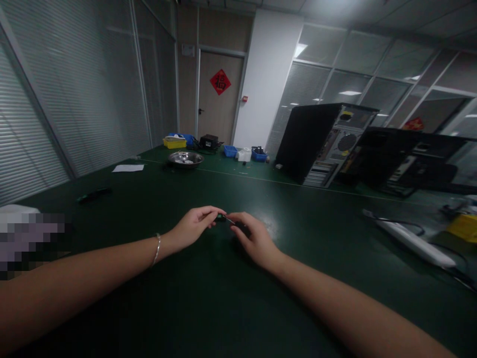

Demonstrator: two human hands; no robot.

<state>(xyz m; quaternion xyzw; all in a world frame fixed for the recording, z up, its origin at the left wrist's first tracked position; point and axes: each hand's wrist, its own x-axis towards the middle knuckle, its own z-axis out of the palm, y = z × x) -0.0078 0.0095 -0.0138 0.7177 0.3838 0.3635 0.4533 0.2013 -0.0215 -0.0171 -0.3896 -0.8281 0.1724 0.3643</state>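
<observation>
One red diamond-shaped sign (220, 82) on the door (208, 112) bears one black character, 福. The left hand (194, 226) pinches one small dark-green component (221, 218) between thumb and fingertips, over the green tabletop (179, 303). The right hand (257, 239), fingers curled nearly closed, grips one thin grey rod (231, 221) directed at the component. One round shiny metal bowl (185, 159) stands beyond.

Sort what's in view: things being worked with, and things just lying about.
In use, judging by the hands:
small green piece, in the left hand
slim tool, in the right hand

Apparently just lying about:
metal bowl
white sheet
desktop computer tower
white power strip
yellow tray
</observation>
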